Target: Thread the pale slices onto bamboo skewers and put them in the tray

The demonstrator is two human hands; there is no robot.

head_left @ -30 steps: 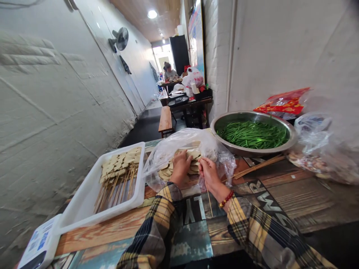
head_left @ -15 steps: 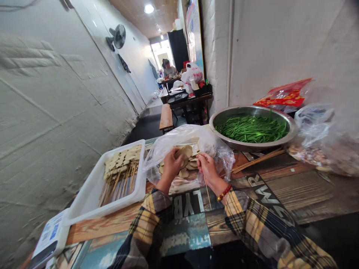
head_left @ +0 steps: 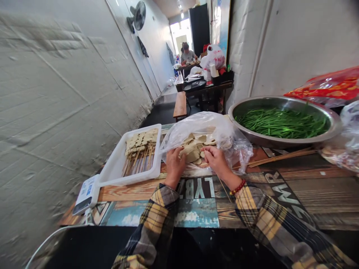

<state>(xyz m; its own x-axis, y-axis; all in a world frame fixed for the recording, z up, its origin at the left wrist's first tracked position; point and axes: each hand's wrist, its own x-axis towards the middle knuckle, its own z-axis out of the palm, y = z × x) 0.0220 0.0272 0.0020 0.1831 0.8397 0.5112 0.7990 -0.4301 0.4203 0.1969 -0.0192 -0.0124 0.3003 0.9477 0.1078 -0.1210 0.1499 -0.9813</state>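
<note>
My left hand (head_left: 175,163) is closed, its fingers curled at the edge of a pale flat slice (head_left: 192,154) at the mouth of a clear plastic bag (head_left: 202,118). More such slices lie loose in the bag. In my right hand (head_left: 217,158) a thin wooden skewer (head_left: 225,191) is pinched, its upper tip by the slices and its lower end slanting toward me. To the left, a white plastic tray (head_left: 112,175) holds rows of skewered slices (head_left: 141,140) with their sticks pointing toward me.
A steel basin (head_left: 234,114) of green chives (head_left: 280,121) stands at right, with bare skewers (head_left: 283,157) in front. A red bag (head_left: 328,84) lies behind it. At left is a white device (head_left: 87,192) with a cable. Another person (head_left: 187,55) sits far back.
The view has shifted, so the table appears further left and higher. My left hand has lowered beside the slices, its back more toward me. My right hand still holds the skewer.
</note>
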